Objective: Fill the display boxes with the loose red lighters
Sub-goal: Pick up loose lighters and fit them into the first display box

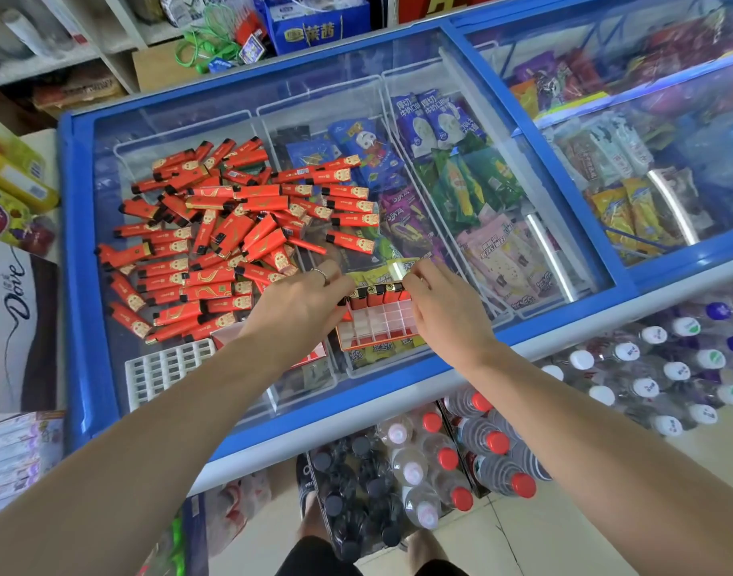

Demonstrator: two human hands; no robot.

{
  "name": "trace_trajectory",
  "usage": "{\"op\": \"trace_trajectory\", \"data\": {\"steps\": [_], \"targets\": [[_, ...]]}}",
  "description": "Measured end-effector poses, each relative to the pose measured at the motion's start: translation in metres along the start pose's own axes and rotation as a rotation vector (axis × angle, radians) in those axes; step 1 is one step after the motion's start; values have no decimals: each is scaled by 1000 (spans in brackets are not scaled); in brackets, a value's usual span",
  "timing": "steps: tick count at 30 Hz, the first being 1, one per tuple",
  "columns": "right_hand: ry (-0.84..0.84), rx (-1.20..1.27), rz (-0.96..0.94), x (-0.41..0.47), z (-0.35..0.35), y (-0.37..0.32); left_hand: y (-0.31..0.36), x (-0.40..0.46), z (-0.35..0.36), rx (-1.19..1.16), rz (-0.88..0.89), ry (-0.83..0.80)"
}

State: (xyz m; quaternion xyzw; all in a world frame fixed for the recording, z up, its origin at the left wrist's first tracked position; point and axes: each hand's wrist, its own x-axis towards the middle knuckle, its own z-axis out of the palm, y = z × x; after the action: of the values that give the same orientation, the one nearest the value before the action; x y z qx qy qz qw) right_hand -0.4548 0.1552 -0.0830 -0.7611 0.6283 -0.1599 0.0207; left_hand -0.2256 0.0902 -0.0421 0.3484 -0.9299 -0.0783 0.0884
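Observation:
A big heap of loose red lighters (232,226) lies on the glass lid of the freezer (82,284). A red display box (377,326) with a white grid of cells stands near the lid's front edge. Its far row holds several upright red lighters (375,297). My left hand (298,301) reaches to the box's far left corner, its fingertips at the lighters there. My right hand (444,301) is at the box's far right corner, fingers curled against the lighter row. A second red box (311,357) lies mostly hidden under my left forearm.
A loose white grid insert (165,367) lies at the lid's front left. Ice-cream packs show beneath the glass. Packs of bottled drinks (439,471) stand on the floor before the freezer. Boxed goods (11,326) are stacked at the left.

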Motion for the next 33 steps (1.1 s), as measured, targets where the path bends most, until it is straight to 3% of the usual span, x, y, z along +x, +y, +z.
{"op": "trace_trajectory", "data": {"steps": [5, 14, 21, 25, 30, 33], "targets": [[-12, 35, 37, -4, 2, 2, 5, -1, 4, 75, 21, 31], [-11, 44, 77, -2, 0, 2, 10, -6, 21, 118, -58, -118], [-3, 22, 103, -1, -2, -2, 13, -1, 16, 51, -202, -136], [36, 45, 115, 12, -7, -13, 2, -2, 7, -45, -223, -225], [109, 220, 103, 48, -11, -52, -32, -10, -15, -117, -403, -106], [50, 331, 94, 75, -6, -80, -61, -18, -31, -111, -530, -75]]}}
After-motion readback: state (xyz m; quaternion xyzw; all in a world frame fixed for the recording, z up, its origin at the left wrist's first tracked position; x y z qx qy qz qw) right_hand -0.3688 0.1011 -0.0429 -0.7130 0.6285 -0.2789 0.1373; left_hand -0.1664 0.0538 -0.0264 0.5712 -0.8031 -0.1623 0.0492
